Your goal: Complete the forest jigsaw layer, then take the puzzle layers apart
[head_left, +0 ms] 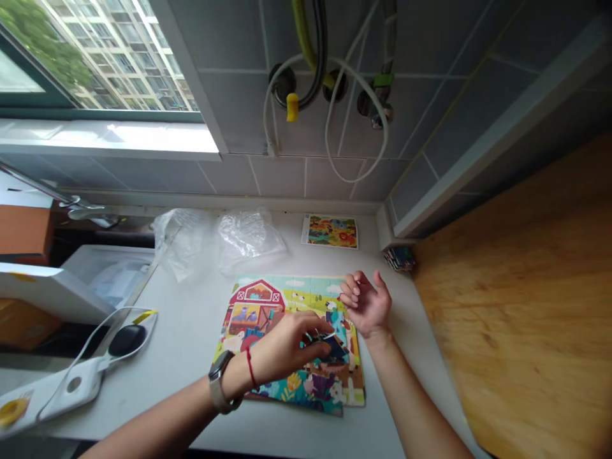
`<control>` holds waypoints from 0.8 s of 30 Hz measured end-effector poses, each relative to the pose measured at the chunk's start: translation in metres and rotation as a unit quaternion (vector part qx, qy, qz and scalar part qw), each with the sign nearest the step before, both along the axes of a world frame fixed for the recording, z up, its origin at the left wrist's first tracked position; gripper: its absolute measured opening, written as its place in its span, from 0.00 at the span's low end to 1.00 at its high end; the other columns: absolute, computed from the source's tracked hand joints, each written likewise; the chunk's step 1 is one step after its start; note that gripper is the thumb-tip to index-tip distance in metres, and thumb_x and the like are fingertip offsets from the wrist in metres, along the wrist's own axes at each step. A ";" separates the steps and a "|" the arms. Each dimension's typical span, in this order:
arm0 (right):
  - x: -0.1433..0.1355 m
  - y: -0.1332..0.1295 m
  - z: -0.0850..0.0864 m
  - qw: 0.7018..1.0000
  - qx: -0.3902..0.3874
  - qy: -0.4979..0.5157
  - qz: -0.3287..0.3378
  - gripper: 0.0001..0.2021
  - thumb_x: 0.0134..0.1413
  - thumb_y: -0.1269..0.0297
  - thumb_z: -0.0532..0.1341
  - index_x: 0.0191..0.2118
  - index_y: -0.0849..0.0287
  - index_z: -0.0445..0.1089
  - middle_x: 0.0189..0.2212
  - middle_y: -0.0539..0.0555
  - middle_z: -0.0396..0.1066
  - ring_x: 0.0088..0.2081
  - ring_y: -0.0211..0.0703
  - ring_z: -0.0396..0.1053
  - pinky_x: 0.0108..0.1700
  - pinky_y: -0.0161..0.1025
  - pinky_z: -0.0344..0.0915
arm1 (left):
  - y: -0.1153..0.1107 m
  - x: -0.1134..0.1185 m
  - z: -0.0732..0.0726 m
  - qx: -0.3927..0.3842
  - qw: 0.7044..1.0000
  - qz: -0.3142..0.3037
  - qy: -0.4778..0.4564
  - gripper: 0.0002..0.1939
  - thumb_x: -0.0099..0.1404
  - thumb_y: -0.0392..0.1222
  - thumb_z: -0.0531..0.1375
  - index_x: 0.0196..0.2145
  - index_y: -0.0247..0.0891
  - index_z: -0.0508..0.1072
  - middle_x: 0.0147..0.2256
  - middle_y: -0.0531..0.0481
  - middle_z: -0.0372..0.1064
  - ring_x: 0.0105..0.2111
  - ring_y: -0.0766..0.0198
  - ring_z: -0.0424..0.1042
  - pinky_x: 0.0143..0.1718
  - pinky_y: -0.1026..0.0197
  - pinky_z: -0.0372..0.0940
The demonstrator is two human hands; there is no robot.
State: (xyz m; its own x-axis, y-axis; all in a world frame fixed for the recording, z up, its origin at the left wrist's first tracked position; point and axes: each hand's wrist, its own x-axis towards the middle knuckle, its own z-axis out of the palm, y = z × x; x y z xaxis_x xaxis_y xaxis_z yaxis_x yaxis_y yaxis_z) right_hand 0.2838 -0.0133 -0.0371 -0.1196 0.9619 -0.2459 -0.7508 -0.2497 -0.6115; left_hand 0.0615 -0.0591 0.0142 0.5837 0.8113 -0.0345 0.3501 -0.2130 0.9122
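Observation:
A colourful farm-scene jigsaw puzzle (296,296) with a red barn lies on the white counter. My left hand (291,341), with a watch and a red cord on its wrist, reaches over the puzzle's middle. Its thumb and fingers close around dark blue puzzle pieces (337,349), partly hidden by the fingers. At the puzzle's upper right edge, my right hand (367,303) is turned palm up. Its fingers are loosely curled, the thumb stands apart, and nothing shows in it. Along the lower right, part of the puzzle's surface sits unevenly over the layer beneath.
A small picture card (331,231) lies behind the puzzle. A stack of dark pieces (400,258) sits at the wall corner. Crumpled clear plastic bags (251,239) lie at the back left. A power strip (71,386) with a cable is at left. Hoses (306,44) hang above.

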 end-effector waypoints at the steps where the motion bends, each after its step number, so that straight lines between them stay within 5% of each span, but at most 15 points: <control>1: 0.000 0.000 -0.001 1.000 0.001 0.006 0.002 0.20 0.60 0.41 0.65 0.31 0.54 0.70 0.22 0.44 0.51 0.22 0.36 0.47 0.20 0.31 0.49 | 0.002 0.008 -0.004 0.007 1.000 -0.025 0.017 0.10 0.64 0.35 0.70 0.43 0.42 0.85 0.37 0.49 0.81 0.36 0.61 0.80 0.41 0.63 0.74; 5: -0.001 -0.001 -0.003 1.000 0.005 0.021 0.008 0.19 0.61 0.42 0.64 0.32 0.54 0.71 0.22 0.45 0.52 0.22 0.37 0.49 0.21 0.32 0.51 | 0.012 0.030 -0.013 0.022 0.993 -0.099 0.061 0.09 0.59 0.31 0.73 0.36 0.42 0.86 0.42 0.46 0.78 0.41 0.58 0.79 0.46 0.60 0.74; 8: -0.002 0.000 -0.004 0.999 0.000 0.044 0.010 0.18 0.61 0.44 0.65 0.32 0.54 0.73 0.23 0.45 0.53 0.23 0.37 0.50 0.22 0.32 0.51 | 0.020 0.036 -0.012 0.046 0.988 -0.089 0.118 0.10 0.57 0.33 0.74 0.38 0.43 0.87 0.57 0.40 0.73 0.55 0.45 0.75 0.57 0.47 0.71; 11: -0.002 0.001 -0.004 0.997 -0.005 0.076 0.009 0.17 0.61 0.46 0.65 0.33 0.55 0.75 0.23 0.46 0.55 0.24 0.36 0.52 0.23 0.32 0.54 | 0.022 0.038 -0.012 0.063 0.979 -0.075 0.178 0.09 0.59 0.36 0.74 0.40 0.43 0.86 0.61 0.40 0.70 0.58 0.40 0.71 0.61 0.39 0.68; 19: 0.000 0.004 -0.003 0.989 -0.018 0.145 0.001 0.12 0.60 0.53 0.67 0.33 0.56 0.75 0.24 0.48 0.62 0.26 0.36 0.58 0.26 0.33 0.60 | 0.021 0.043 -0.016 0.029 0.982 -0.047 0.182 0.10 0.59 0.35 0.74 0.40 0.41 0.85 0.53 0.42 0.71 0.53 0.50 0.73 0.59 0.48 0.69; 24: 0.001 0.004 -0.004 0.987 -0.030 0.157 -0.009 0.11 0.59 0.53 0.67 0.34 0.56 0.75 0.25 0.48 0.62 0.26 0.37 0.60 0.26 0.33 0.61 | 0.033 0.033 -0.017 -0.015 0.994 -0.012 0.108 0.10 0.61 0.33 0.72 0.41 0.41 0.84 0.48 0.46 0.72 0.39 0.63 0.76 0.48 0.59 0.73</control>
